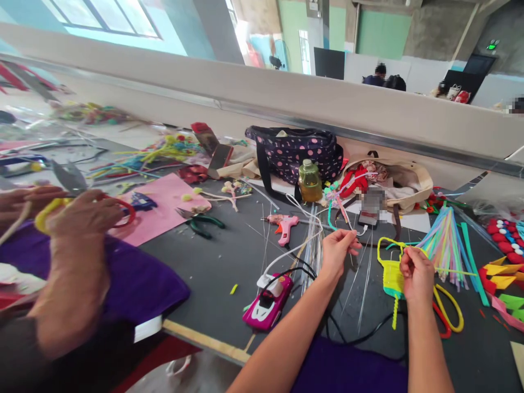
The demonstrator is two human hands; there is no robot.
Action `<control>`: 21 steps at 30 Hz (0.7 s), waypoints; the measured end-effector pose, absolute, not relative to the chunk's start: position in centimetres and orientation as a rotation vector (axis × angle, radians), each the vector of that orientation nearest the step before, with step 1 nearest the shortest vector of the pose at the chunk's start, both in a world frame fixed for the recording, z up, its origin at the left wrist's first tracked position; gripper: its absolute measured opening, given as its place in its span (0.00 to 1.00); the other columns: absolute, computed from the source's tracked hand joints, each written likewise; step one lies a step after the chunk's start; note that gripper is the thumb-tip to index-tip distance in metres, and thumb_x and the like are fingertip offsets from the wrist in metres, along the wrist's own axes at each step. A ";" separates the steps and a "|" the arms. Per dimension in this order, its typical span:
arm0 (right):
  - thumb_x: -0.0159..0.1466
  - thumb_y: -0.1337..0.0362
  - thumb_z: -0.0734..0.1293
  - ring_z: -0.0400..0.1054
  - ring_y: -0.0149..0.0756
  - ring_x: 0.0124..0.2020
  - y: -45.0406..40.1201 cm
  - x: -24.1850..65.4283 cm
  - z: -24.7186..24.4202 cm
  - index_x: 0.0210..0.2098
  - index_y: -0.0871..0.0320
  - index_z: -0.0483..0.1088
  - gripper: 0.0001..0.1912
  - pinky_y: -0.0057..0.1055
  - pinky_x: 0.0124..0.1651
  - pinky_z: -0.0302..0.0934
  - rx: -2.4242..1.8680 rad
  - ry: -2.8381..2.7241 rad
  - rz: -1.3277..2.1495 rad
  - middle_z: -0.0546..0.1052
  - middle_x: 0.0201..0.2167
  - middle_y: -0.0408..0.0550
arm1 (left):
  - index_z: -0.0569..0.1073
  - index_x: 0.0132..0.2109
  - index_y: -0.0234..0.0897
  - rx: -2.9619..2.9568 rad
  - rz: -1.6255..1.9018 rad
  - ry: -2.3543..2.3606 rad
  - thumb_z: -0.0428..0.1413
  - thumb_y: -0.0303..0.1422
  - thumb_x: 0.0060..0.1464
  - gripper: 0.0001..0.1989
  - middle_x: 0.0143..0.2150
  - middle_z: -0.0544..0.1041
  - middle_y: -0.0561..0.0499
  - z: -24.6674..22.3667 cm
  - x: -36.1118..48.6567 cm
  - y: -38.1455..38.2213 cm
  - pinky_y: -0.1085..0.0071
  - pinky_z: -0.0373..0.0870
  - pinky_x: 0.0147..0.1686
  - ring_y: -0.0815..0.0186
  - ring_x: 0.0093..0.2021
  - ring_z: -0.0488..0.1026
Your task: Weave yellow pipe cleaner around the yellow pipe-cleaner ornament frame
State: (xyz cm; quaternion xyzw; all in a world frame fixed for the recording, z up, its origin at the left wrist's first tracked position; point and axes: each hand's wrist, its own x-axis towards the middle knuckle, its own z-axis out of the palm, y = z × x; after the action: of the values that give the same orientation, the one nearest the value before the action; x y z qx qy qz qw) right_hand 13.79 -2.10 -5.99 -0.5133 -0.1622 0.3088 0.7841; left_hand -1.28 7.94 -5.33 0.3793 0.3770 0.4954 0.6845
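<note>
My right hand [416, 273] is closed on a small yellow pipe-cleaner piece [393, 277], a wrapped body with a loop on top and a tail hanging below. One yellow strand sticks out to the right of my fingers. My left hand [339, 252] is raised to its left with thumb and fingers pinched together; what they hold, if anything, is too thin to make out. Thin clear wires or sticks [362, 289] lie on the table between my arms. Partly behind my right wrist are scissors [454, 322] with red and yellow handles.
A co-worker's hand [82, 215] works scissors at the left. Pliers [204, 222], a pink glue gun [282, 226] and a magenta car-shaped power strip [268, 305] with cables lie mid-table. Behind stand a bottle [310, 183] and bags. Pastel pipe cleaners [444, 245] fan out at right.
</note>
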 end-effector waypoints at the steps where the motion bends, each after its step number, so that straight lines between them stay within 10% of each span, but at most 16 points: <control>1: 0.50 0.58 0.72 0.53 0.21 0.12 -2.0 13.7 -6.0 0.24 0.60 0.69 0.12 0.19 0.13 0.40 -1.104 -0.350 0.669 0.66 0.13 0.36 | 0.72 0.28 0.30 0.843 1.109 0.844 0.65 0.40 0.38 0.17 0.23 0.73 0.51 -5.4 -1.2 7.9 0.76 0.67 0.16 0.68 0.21 0.72; 21: 0.66 0.66 0.62 0.70 0.30 0.26 -3.5 9.1 -3.2 0.35 0.59 0.71 0.06 0.25 0.31 0.58 -1.594 -1.367 -0.502 0.77 0.27 0.46 | 0.80 0.30 0.35 1.272 1.048 0.624 0.63 0.37 0.46 0.09 0.30 0.78 0.48 -2.2 -0.9 2.9 0.74 0.67 0.28 0.68 0.28 0.71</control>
State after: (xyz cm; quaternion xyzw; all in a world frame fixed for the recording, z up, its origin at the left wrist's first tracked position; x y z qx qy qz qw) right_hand 9.09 -3.46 -3.22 -0.6510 -0.5584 -0.2049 0.4716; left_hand -0.92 2.86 -2.23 0.5569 0.2733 0.4589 0.6361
